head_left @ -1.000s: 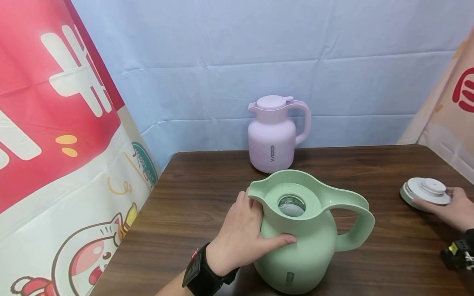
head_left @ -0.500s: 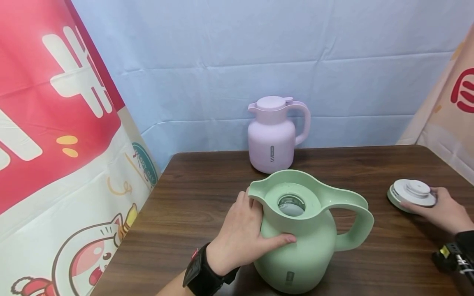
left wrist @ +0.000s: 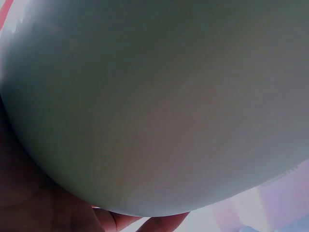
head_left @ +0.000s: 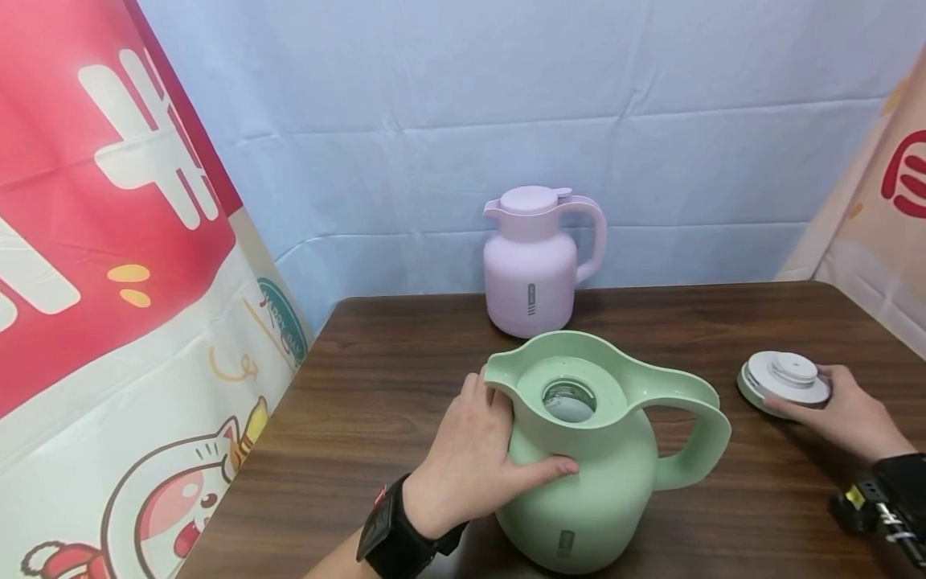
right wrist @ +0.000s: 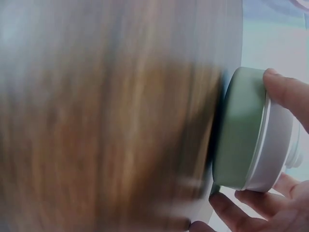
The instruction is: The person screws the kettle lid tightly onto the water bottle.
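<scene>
A green thermos jug [head_left: 579, 498] stands on the table with its top uncovered and a round opening in its collar. My left hand [head_left: 481, 462] grips the jug's shoulder below the spout, thumb across the front and fingers round the far side. In the left wrist view the jug's body [left wrist: 159, 106] fills most of the picture. At the right, my right hand [head_left: 850, 410] holds the jug lid [head_left: 784, 378] by its edge, between thumb and fingers. The lid is upside down, its white stopper side up and its green top [right wrist: 241, 130] close over the tabletop.
A lilac thermos jug [head_left: 530, 273] with its lid on stands behind the green one on the dark wood table [head_left: 391, 386]. Blue cloth [head_left: 405, 145] hangs behind the table, and printed cloths hang at both sides.
My right hand has moved left over the table with the lid, bringing it nearer the green jug. The left hand and both jugs have stayed in place.
</scene>
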The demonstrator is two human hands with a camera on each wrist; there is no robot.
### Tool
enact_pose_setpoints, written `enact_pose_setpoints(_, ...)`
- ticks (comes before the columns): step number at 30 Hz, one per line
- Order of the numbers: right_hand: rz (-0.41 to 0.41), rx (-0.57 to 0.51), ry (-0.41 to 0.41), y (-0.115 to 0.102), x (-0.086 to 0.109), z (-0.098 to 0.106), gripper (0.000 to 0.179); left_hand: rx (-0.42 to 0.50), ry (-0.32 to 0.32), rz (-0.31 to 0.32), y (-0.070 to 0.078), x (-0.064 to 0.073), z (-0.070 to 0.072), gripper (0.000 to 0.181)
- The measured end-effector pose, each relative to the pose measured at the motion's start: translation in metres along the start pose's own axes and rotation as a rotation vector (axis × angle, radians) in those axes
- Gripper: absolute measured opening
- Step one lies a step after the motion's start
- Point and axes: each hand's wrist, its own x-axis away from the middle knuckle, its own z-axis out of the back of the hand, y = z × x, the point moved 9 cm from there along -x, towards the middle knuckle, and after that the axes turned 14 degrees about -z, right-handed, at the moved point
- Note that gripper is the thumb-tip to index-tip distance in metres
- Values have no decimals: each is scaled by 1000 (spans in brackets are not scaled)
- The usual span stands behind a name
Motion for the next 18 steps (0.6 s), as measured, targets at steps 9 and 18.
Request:
enact_pose_setpoints(9,67,-3,6,-12,7,-5,98,-1,-12,8,-1,0,-1,92)
enact_pose_setpoints(18,106,-19,-16,-22,14,-12,98,3,-2,3,0,0,0,93)
